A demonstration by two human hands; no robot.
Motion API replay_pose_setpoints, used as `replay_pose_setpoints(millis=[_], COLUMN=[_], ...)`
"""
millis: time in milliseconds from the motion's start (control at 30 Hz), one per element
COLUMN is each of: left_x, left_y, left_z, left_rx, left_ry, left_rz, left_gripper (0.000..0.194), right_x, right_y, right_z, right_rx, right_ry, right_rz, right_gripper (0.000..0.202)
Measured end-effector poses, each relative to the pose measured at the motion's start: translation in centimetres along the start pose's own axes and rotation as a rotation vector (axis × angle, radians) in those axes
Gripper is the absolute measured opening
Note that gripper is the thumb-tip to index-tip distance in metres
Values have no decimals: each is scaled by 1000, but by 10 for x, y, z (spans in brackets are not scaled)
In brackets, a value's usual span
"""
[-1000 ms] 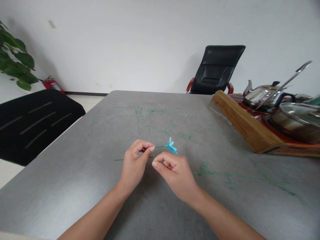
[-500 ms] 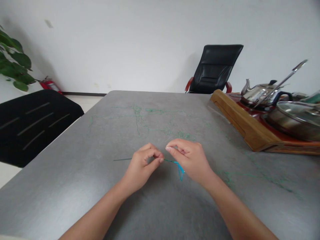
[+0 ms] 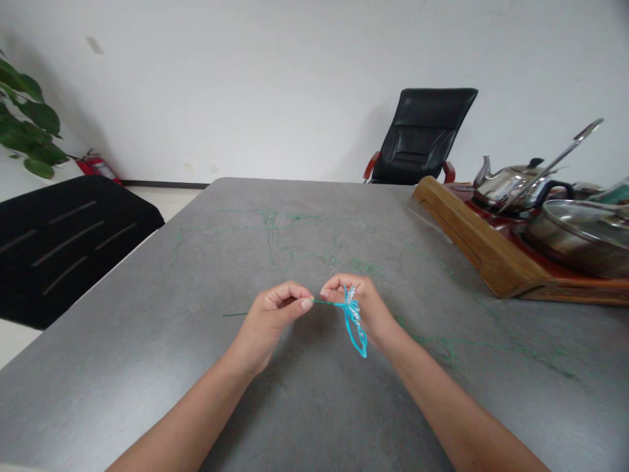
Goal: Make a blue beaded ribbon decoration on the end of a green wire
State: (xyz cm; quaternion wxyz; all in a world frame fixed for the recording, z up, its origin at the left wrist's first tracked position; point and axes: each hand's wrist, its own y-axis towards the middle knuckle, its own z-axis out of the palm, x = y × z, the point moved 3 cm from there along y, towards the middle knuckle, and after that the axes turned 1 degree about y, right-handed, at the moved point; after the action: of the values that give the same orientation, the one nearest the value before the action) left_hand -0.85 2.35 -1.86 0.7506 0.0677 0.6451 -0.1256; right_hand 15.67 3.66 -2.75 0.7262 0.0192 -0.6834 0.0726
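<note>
My left hand (image 3: 278, 314) pinches the thin green stem (image 3: 324, 302) of a small bright blue flower (image 3: 354, 328) between thumb and index finger. Looped petals and clear or silvery beads make up the flower, which hangs at the stem's right end in front of my right palm. Close beside the stem is my right hand (image 3: 361, 305), its fingers curled in and partly hidden by the flower; what they hold, if anything, is not visible. A dark green rod (image 3: 234, 314) sticks out to the left past my left hand; whether it joins the stem is hidden.
Loose green threads (image 3: 275, 229) lie scattered over the grey table (image 3: 147, 367). On the right, a wooden tea tray (image 3: 472, 242) carries a metal kettle (image 3: 511, 183) and a lidded pot (image 3: 580, 242). Black chairs stand at the left (image 3: 73, 242) and far side (image 3: 425, 137).
The flower has turned and come into fuller view, its loops and beads now showing before my right palm. My right hand has shifted slightly left, and my left hand slightly left too.
</note>
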Motion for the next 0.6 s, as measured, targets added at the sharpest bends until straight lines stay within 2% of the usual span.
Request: replay_pose_setpoints(millis=[167,300,433,600], left_x=[1,3,3,0], left_y=[3,3,2,2], left_z=[-5,-10,-13,-13], left_rx=[-164,-267,-305,-286], left_ry=[-34,-3,96,285], left_rz=[49,92,141,216], left_gripper=[10,9,9,7], right_x=[-16,-19,-5,19], right_y=[-9,-20,-34,-46], right_z=[26,41,50,48], right_rx=[52,36,67,36], right_ry=[-12,-33,-157,-398], right_rz=[-14,-38,-113,-312], right_gripper=[23,17,17,18])
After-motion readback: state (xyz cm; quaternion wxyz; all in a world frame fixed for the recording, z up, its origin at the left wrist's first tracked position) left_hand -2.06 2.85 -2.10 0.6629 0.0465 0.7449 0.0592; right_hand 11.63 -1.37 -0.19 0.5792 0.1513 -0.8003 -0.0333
